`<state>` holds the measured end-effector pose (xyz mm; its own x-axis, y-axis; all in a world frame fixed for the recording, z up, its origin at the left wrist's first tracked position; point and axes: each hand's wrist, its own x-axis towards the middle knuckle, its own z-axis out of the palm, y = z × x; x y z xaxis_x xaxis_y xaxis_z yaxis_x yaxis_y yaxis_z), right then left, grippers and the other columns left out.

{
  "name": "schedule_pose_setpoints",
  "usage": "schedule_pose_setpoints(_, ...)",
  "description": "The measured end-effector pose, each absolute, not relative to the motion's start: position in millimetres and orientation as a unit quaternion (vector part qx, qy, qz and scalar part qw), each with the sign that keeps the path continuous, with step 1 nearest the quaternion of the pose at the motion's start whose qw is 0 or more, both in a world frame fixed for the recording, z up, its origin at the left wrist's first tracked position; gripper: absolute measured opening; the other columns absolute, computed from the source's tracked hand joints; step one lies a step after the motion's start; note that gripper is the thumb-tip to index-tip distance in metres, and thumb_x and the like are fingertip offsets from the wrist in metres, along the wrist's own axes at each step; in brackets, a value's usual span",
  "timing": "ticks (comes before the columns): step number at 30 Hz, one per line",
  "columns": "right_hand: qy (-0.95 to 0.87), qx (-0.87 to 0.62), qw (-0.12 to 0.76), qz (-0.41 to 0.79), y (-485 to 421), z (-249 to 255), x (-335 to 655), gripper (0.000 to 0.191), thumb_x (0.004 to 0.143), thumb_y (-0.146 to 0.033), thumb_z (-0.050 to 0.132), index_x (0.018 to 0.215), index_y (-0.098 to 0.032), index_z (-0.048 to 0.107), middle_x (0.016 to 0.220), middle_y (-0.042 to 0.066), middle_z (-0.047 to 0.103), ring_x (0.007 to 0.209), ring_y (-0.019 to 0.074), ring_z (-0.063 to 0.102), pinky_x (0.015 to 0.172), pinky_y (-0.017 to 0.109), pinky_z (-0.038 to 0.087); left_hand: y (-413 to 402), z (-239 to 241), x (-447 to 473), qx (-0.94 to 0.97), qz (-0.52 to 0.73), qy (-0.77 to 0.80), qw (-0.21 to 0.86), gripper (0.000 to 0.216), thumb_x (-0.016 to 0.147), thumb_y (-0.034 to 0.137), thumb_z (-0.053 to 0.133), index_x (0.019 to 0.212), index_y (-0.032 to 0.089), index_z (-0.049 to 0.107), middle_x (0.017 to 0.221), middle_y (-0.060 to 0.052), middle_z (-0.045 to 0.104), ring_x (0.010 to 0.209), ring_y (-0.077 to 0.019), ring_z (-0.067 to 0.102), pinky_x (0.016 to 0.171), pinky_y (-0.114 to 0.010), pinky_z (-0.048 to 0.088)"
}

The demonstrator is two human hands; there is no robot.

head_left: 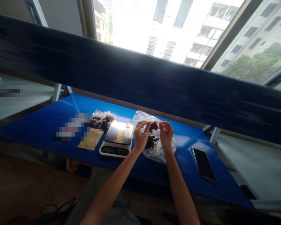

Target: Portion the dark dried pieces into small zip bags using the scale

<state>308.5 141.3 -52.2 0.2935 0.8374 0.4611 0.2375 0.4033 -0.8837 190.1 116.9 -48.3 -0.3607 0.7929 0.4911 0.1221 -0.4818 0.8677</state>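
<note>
My left hand [140, 135] and my right hand [166, 134] are both raised over a clear plastic bag [158, 150] that lies on the blue table [184, 147]. Each hand pinches the bag's top edge with closed fingers. Dark brown dried pieces [153, 126] show inside the bag between my hands. Just left of my left hand stands a digital kitchen scale [117, 139] with a small pale cup [120, 134] on its platform.
A second clear bag of dark pieces [102, 119] lies behind the scale. A flat yellowish packet [91, 139] sits to the scale's left. A black phone [203, 163] rests at the right. A dark blue beam [140, 78] crosses above the table.
</note>
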Motion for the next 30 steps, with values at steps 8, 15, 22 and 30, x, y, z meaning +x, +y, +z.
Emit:
schedule_pose_setpoints(8,-0.556,-0.476,0.626,0.271,137.9,-48.5,307.2,0.025,0.078,-0.046,0.063,0.081,-0.021,0.062,0.072,0.000,0.062,0.064,0.0146,0.058,0.052,0.024,0.044,116.7,-47.8,190.2,0.527,0.677,0.438,0.268,0.014,0.087,0.027,0.059,0.088,0.020,0.071,0.096,-0.007,0.069,0.095,-0.0184,0.064,0.083,-0.030,0.050)
schedule_pose_setpoints(15,-0.540,-0.473,0.638,0.279,138.6,-49.1,306.6,0.024,0.079,-0.046,0.062,0.079,-0.021,0.060,0.067,-0.002,0.059,0.059,0.0126,0.054,0.052,0.024,0.042,117.0,-47.0,187.3,0.484,0.694,0.457,0.276,0.017,0.087,0.030,0.058,0.093,0.018,0.069,0.097,-0.008,0.070,0.093,-0.0179,0.064,0.078,-0.028,0.049)
schedule_pose_setpoints(22,-0.535,-0.471,0.640,0.287,140.9,-51.6,305.2,0.029,0.080,-0.050,0.060,0.084,-0.022,0.060,0.072,0.000,0.062,0.058,0.0125,0.055,0.050,0.024,0.042,119.4,-50.9,189.2,0.457,0.672,0.468,0.347,0.023,0.081,0.038,0.064,0.086,0.016,0.070,0.088,-0.008,0.073,0.083,-0.0188,0.068,0.076,-0.029,0.051)
schedule_pose_setpoints(30,-0.576,-0.465,0.601,0.302,135.3,-43.6,301.2,0.032,0.075,-0.046,0.068,0.095,-0.022,0.068,0.090,0.004,0.069,0.073,0.0162,0.062,0.053,0.024,0.045,123.8,-55.5,186.2,0.408,0.707,0.471,0.335,0.026,0.083,0.040,0.061,0.087,0.016,0.069,0.085,-0.007,0.073,0.084,-0.0190,0.068,0.081,-0.031,0.051)
